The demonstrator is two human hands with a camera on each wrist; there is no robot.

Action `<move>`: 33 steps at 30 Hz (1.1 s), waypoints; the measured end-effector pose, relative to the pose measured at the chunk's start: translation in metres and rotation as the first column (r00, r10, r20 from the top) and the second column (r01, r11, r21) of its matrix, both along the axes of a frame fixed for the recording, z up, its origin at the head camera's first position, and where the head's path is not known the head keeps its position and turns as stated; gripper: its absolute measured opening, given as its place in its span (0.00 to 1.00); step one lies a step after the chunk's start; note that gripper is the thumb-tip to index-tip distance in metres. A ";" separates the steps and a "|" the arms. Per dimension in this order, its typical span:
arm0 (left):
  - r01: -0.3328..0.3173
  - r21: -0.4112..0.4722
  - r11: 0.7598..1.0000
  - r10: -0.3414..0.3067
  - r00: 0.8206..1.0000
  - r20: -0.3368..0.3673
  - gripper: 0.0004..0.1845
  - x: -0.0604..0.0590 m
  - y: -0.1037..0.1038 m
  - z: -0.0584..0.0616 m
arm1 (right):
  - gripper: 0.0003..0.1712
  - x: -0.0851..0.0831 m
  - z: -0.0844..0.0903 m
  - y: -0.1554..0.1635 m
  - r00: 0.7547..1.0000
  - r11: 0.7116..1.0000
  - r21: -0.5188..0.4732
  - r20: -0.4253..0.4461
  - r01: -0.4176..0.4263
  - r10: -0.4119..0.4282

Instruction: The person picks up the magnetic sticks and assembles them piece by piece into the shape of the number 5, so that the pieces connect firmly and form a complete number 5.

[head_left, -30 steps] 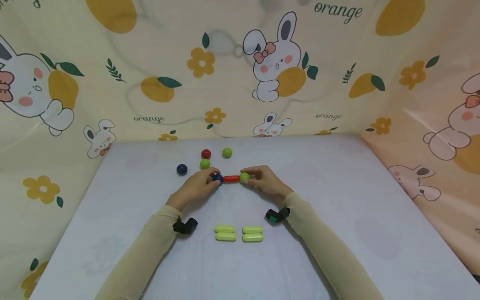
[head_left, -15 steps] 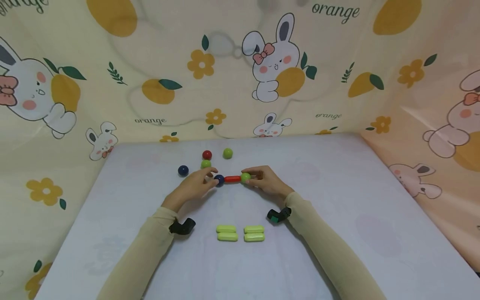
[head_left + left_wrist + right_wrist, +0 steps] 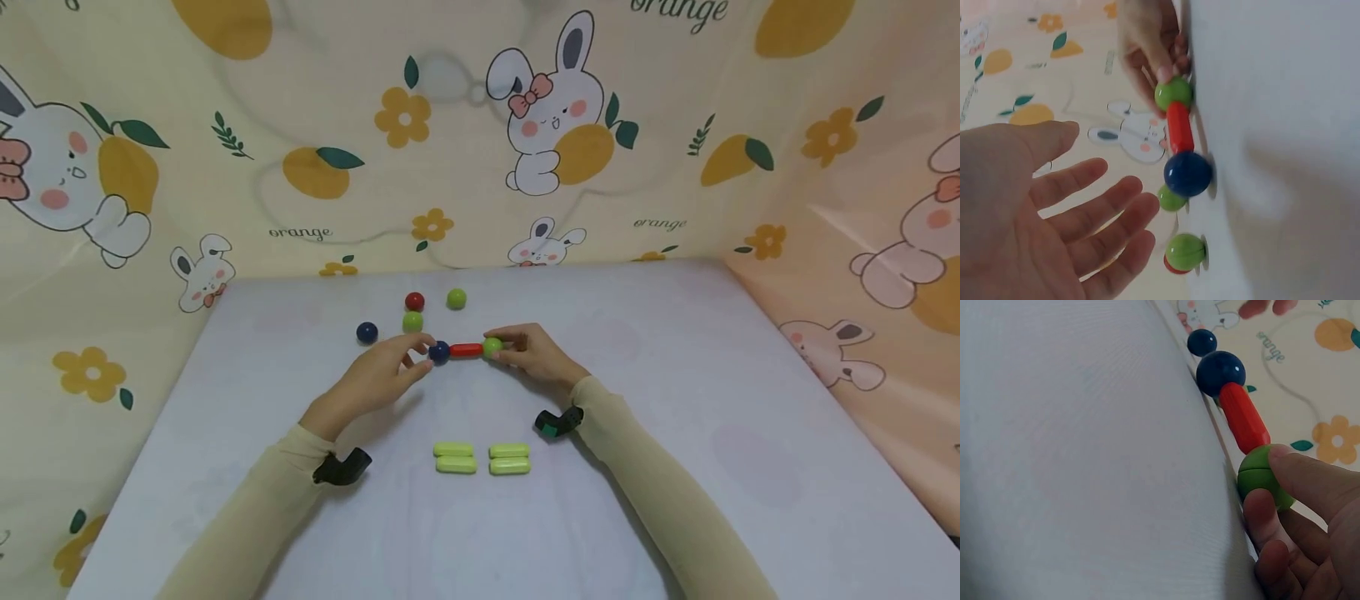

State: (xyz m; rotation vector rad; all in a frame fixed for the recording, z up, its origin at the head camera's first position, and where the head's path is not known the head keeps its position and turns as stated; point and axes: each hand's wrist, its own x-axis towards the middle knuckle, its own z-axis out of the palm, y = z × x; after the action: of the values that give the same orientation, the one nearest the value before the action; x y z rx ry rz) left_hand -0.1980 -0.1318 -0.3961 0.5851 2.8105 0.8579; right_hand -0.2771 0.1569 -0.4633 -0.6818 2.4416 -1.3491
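In the middle of the head view, a short chain lies on the white worktop (image 3: 675, 433): a dark blue ball (image 3: 438, 351), a red rod (image 3: 466, 350) and a green ball (image 3: 492, 347), joined end to end in one line. The right hand (image 3: 534, 357) pinches the green ball between thumb and fingertips; the right wrist view shows the fingers curled around it, so this grip is closed on the ball, probably to keep the chain steady on the worktop. The left hand (image 3: 382, 372) is released: in the left wrist view its fingers (image 3: 1094, 215) are straight and spread, near the dark blue ball but not touching it, and it holds nothing.

Above the chain in the head view, four loose balls stand apart from each other: a second dark blue ball (image 3: 366, 332) to the left, a red ball (image 3: 414, 301), a green one (image 3: 412, 321) just below it, and another green one (image 3: 456, 298) to the right. In the lower centre, four light green rods (image 3: 482, 458) lie in two neat pairs, between the two forearms, within easy reach of both hands. A curtain with rabbits and oranges (image 3: 540, 117) closes the worktop on three sides.
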 end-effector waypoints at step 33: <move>0.341 -0.043 0.939 -0.336 0.937 0.098 0.19 0.056 0.029 -0.031 | 0.24 0.001 0.000 0.001 1.000 1.000 -0.017 0.000 0.004 -0.004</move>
State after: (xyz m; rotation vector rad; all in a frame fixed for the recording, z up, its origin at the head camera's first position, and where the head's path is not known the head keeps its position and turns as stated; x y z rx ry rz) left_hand -0.1422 -0.1031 -0.4268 0.9602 2.5369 0.7090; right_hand -0.2762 0.1577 -0.4638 -0.6813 2.4356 -1.3731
